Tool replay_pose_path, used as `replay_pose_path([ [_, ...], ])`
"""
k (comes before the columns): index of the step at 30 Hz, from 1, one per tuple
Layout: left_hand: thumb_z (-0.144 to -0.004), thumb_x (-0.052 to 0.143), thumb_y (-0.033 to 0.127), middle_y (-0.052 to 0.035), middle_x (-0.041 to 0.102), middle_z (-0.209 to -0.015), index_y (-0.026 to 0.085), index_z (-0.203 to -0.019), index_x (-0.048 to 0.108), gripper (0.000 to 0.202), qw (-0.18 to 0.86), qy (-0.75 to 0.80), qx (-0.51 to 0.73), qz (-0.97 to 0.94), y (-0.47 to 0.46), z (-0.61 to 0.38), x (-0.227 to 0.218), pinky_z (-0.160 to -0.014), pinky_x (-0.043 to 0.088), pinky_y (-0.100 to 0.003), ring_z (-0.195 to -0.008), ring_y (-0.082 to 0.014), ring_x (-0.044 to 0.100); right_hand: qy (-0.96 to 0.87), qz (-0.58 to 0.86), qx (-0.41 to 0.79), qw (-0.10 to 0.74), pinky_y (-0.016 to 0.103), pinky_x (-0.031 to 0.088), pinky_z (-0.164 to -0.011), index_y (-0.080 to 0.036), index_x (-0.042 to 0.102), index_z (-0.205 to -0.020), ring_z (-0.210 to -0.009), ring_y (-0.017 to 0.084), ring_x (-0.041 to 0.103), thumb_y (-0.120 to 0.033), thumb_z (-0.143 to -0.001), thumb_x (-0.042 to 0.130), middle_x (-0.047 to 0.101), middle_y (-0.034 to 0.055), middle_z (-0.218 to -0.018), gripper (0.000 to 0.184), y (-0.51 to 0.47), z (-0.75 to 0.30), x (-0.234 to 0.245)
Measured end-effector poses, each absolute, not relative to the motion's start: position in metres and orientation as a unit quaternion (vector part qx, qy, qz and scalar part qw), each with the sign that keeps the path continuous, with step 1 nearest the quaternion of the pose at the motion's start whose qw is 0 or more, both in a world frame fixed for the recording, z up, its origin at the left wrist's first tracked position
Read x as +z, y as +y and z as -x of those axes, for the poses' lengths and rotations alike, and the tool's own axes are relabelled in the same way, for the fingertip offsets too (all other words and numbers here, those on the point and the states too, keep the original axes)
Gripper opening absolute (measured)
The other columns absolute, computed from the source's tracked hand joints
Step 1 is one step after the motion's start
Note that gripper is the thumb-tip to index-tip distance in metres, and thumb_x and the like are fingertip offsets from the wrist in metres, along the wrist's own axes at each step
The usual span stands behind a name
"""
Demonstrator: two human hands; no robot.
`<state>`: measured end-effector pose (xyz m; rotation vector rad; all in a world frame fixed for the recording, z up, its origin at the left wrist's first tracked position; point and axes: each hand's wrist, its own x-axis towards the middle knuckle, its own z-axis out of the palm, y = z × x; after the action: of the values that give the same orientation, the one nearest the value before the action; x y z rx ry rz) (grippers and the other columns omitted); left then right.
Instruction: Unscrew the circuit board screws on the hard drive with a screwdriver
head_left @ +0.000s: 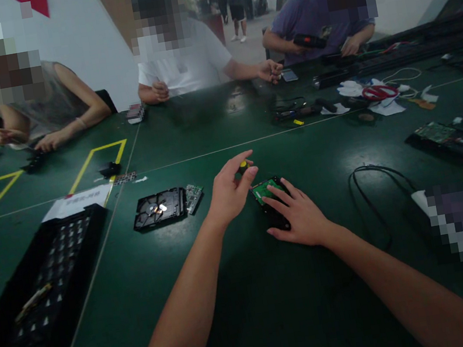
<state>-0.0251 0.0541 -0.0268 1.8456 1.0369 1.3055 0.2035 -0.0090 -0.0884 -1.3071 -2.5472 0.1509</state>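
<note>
A black hard drive [275,216] with a green circuit board [263,190] facing up lies on the table in front of me. My right hand [298,212] rests over its right side, fingers spread across the board and casing. At its upper left, my left hand [231,190] pinches a screwdriver between thumb and fingers. Only the yellow-topped screwdriver handle [243,167] shows; its shaft is hidden. To the left lies another hard drive [160,209], with a loose circuit board [193,197] against its right end.
A long black tray [48,275] stands at the left. A cable [354,176] loops at the right, near a white-edged object [444,226]. More opened electronics [441,141] lie farther right. Three people sit across the green table [246,313], with tools and wires before them.
</note>
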Motion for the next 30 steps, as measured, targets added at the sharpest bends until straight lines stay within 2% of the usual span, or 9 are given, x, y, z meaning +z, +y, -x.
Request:
replay_pose_path([
  [5, -0.109, 0.049, 0.04, -0.0107, 0.07, -0.132, 0.026, -0.145, 0.063, 0.041, 0.383, 0.354, 0.501, -0.691, 0.051, 0.026, -0.022, -0.065, 0.063, -0.024, -0.108, -0.0215, 0.07, -0.881, 0.452, 0.054, 0.133, 0.067, 0.033, -0.123, -0.026, 0.048, -0.16, -0.161, 0.049, 0.015, -0.073, -0.093, 0.058, 0.036, 0.0103, -0.172, 0.083, -0.009, -0.204, -0.087],
  [9, -0.109, 0.05, 0.039, -0.0096, 0.074, -0.124, 0.025, -0.143, 0.064, 0.04, 0.386, 0.353, 0.497, -0.692, 0.049, 0.026, -0.019, -0.063, 0.061, -0.022, -0.105, -0.02, 0.072, -0.881, 0.451, 0.052, 0.131, 0.069, 0.032, -0.123, -0.025, 0.048, -0.16, -0.161, 0.049, 0.014, -0.074, -0.093, 0.056, 0.036, 0.0104, -0.172, 0.083, -0.009, -0.204, -0.088],
  [13, -0.104, 0.061, 0.04, -0.007, 0.073, -0.114, 0.026, -0.136, 0.066, 0.035, 0.294, 0.413, 0.496, -0.705, 0.048, 0.026, -0.017, -0.061, 0.057, -0.021, -0.097, -0.0176, 0.071, -0.881, 0.453, 0.054, 0.127, 0.07, 0.033, -0.122, -0.026, 0.048, -0.16, -0.161, 0.05, 0.014, -0.073, -0.093, 0.057, 0.035, 0.0108, -0.173, 0.083, -0.009, -0.204, -0.087],
  [18, -0.099, 0.071, 0.038, -0.0056, 0.07, -0.111, 0.025, -0.116, 0.074, 0.021, 0.166, 0.439, 0.474, -0.744, 0.048, 0.029, -0.012, -0.074, 0.059, -0.027, -0.095, -0.0179, 0.069, -0.881, 0.451, 0.054, 0.133, 0.072, 0.031, -0.122, -0.029, 0.045, -0.162, -0.161, 0.05, 0.013, -0.074, -0.093, 0.057, 0.035, 0.0095, -0.173, 0.084, -0.009, -0.204, -0.088],
  [20, -0.101, 0.068, 0.039, -0.0061, 0.07, -0.112, 0.026, -0.125, 0.072, 0.027, 0.162, 0.434, 0.463, -0.756, 0.048, 0.03, -0.011, -0.075, 0.058, -0.027, -0.095, -0.0174, 0.068, -0.88, 0.452, 0.053, 0.136, 0.071, 0.031, -0.122, -0.03, 0.044, -0.163, -0.162, 0.049, 0.013, -0.074, -0.093, 0.056, 0.035, 0.009, -0.173, 0.083, -0.01, -0.204, -0.088],
  [24, -0.109, 0.051, 0.035, -0.0085, 0.067, -0.126, 0.028, -0.15, 0.056, 0.041, 0.209, 0.413, 0.462, -0.756, 0.049, 0.028, -0.015, -0.072, 0.059, -0.026, -0.099, -0.017, 0.068, -0.88, 0.453, 0.055, 0.133, 0.069, 0.032, -0.122, -0.028, 0.047, -0.162, -0.162, 0.048, 0.014, -0.074, -0.093, 0.055, 0.036, 0.0094, -0.172, 0.083, -0.01, -0.204, -0.087],
  [27, -0.11, 0.048, 0.033, -0.0091, 0.066, -0.126, 0.028, -0.151, 0.054, 0.042, 0.233, 0.402, 0.472, -0.749, 0.051, 0.027, -0.02, -0.067, 0.059, -0.024, -0.097, -0.0166, 0.069, -0.881, 0.452, 0.054, 0.131, 0.069, 0.031, -0.123, -0.027, 0.047, -0.161, -0.162, 0.048, 0.014, -0.074, -0.093, 0.056, 0.036, 0.0096, -0.172, 0.083, -0.01, -0.204, -0.086],
  [30, -0.105, 0.059, 0.033, -0.0079, 0.066, -0.121, 0.026, -0.144, 0.058, 0.039, 0.192, 0.424, 0.483, -0.741, 0.052, 0.027, -0.022, -0.066, 0.057, -0.023, -0.097, -0.0171, 0.067, -0.881, 0.453, 0.054, 0.127, 0.069, 0.031, -0.123, -0.026, 0.047, -0.161, -0.162, 0.048, 0.014, -0.073, -0.094, 0.056, 0.035, 0.01, -0.173, 0.083, -0.01, -0.204, -0.087],
])
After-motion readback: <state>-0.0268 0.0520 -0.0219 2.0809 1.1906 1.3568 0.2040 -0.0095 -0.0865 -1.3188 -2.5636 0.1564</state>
